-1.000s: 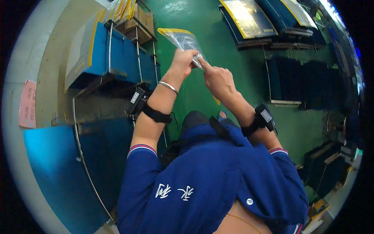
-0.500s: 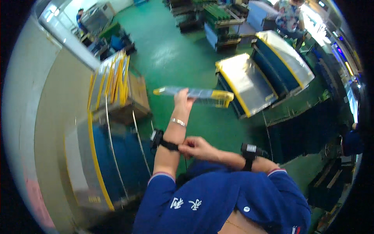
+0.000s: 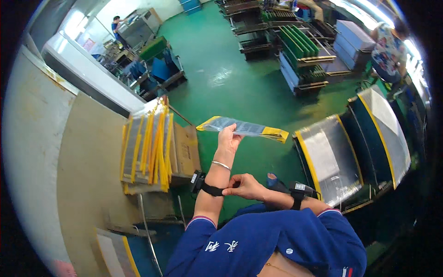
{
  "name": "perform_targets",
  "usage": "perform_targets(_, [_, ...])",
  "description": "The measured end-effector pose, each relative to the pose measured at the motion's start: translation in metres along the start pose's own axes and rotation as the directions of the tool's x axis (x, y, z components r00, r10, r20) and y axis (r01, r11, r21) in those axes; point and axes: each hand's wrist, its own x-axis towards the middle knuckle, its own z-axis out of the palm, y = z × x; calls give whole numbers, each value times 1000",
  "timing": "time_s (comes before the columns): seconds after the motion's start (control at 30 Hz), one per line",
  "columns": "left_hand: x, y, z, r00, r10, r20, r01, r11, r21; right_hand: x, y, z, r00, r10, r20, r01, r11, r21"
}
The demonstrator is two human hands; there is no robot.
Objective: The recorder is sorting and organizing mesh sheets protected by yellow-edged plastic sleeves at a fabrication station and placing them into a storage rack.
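My left hand (image 3: 229, 140), on the outstretched arm, grips a flat, clear plastic-covered piece with yellow edges (image 3: 249, 128). The fingers are wrapped round its near long edge, and its right end tilts slightly downward. My right hand (image 3: 246, 186) is bent across to the left forearm, thumb and finger closed on the end of a black strap (image 3: 212, 189). That strap carries a small black box (image 3: 197, 181) and sits round the forearm, above a silver bracelet (image 3: 221, 165). Another strapped black box (image 3: 302, 190) is on my right forearm.
Beside me on the left, a stack of yellow-edged clear sheets (image 3: 146, 150) leans against a cardboard box (image 3: 187, 150). Yellow-edged covered racks (image 3: 330, 164) stand on the right. Farther off are racks of green boards (image 3: 299, 42), and a person in a floral top (image 3: 386, 51) at the right.
The view has shifted, so the racks and the sheet stack sit farther right and lower. The held piece now slopes down to the right. Both hands keep their grips.
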Motion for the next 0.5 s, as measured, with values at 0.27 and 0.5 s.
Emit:
perform_targets(0.27, [140, 126, 95, 993, 106, 57, -109, 993, 43, 177, -65, -79, 930, -365, 37, 364, 931, 17])
perform_targets(0.5, [304, 211, 168, 990, 73, 119, -75, 997, 16, 365, -95, -156, 943, -332, 3, 331, 938, -101])
